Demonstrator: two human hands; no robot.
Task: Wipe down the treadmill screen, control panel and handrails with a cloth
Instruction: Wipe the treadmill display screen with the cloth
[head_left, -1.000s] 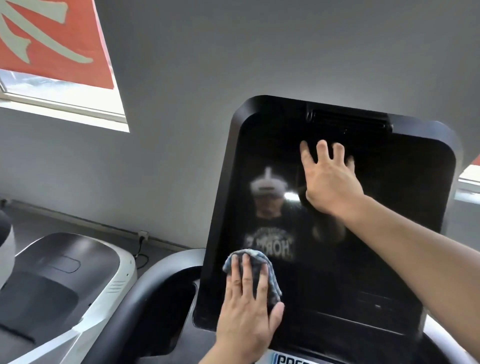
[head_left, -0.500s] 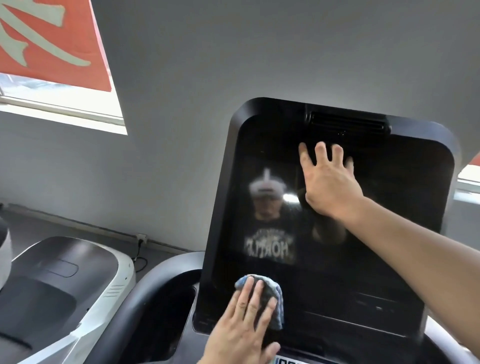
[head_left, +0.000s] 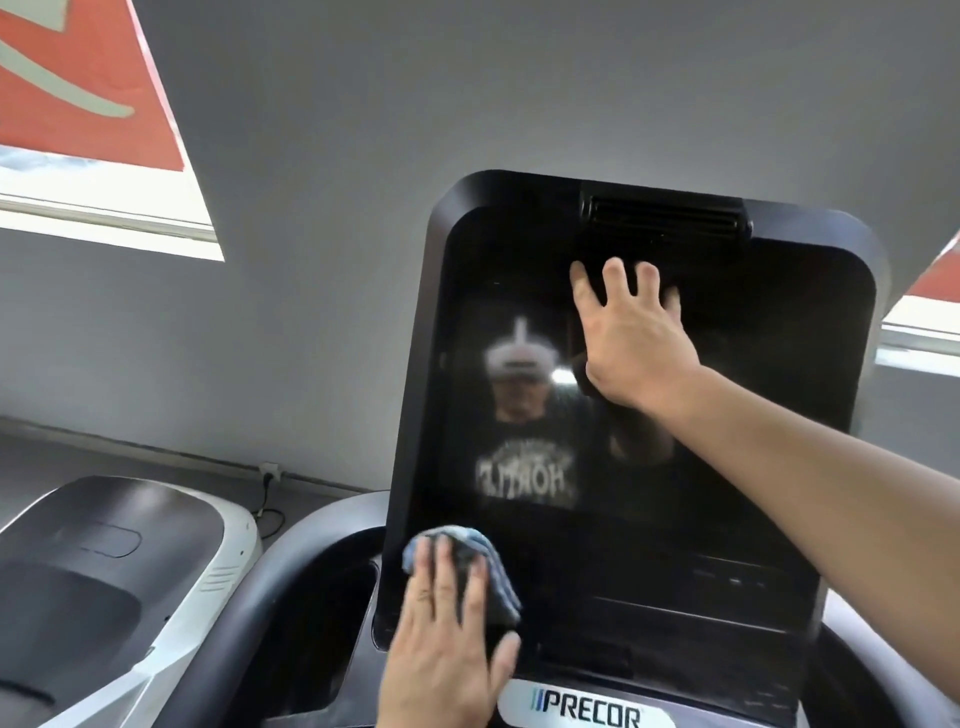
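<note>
The treadmill's tall black screen fills the right half of the view, glossy and reflecting a person. My left hand presses a crumpled blue-grey cloth flat against the screen's lower left corner, fingers spread over it. My right hand lies flat with fingers apart on the upper middle of the screen, just below a slotted vent, holding nothing. A grey panel with the PRECOR logo sits under the screen. The black curved handrail runs down to the left of the screen.
A neighbouring machine's white and black hood stands at the lower left. A grey wall lies behind, with a window and a red banner at the upper left. A wall socket with a cable sits low on the wall.
My left hand has slid the cloth down and to the left along the bottom of the screen. My right hand has stayed flat in the same place.
</note>
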